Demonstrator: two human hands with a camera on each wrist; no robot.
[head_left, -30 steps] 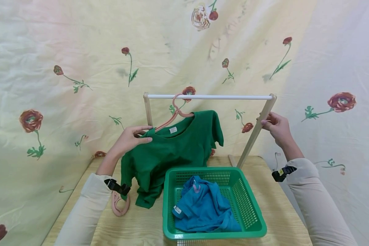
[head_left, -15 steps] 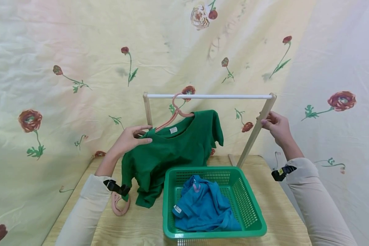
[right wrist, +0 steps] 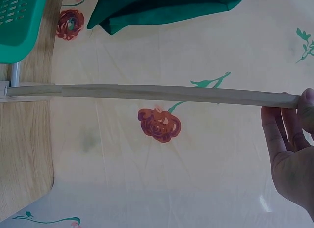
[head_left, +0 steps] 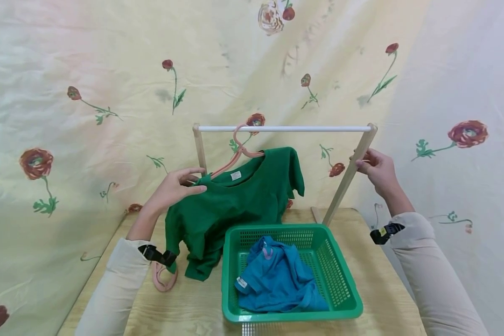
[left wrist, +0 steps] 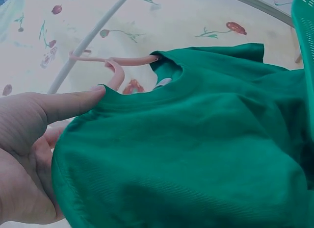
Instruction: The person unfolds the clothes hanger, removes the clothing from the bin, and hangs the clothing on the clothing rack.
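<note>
A green short-sleeved T-shirt (head_left: 243, 200) hangs on a pink hanger (left wrist: 132, 61), whose hook goes over the white rod (head_left: 302, 129) of a small clothes rack. My left hand (head_left: 168, 189) pinches the shirt's left-side shoulder beside the neckline, thumb in front and fingers behind; in the left wrist view the thumb lies at the collar edge. The shirt slopes down toward that hand. With thumb and fingers, my right hand (head_left: 380, 172) grips the rack's right wooden post (right wrist: 171, 93) in its upper part. The shirt's lower hem is partly hidden behind the basket.
A green plastic basket (head_left: 294, 317) stands in front of the rack, with a crumpled blue garment (head_left: 277, 280) inside. Another pink hanger (head_left: 164, 288) lies on the wooden table (head_left: 185, 308) at left, partly under the green sleeve. A floral curtain hangs behind.
The whole head view has shifted slightly upward in the picture. Both hands keep their holds, and the shirt and rack stay in place.
</note>
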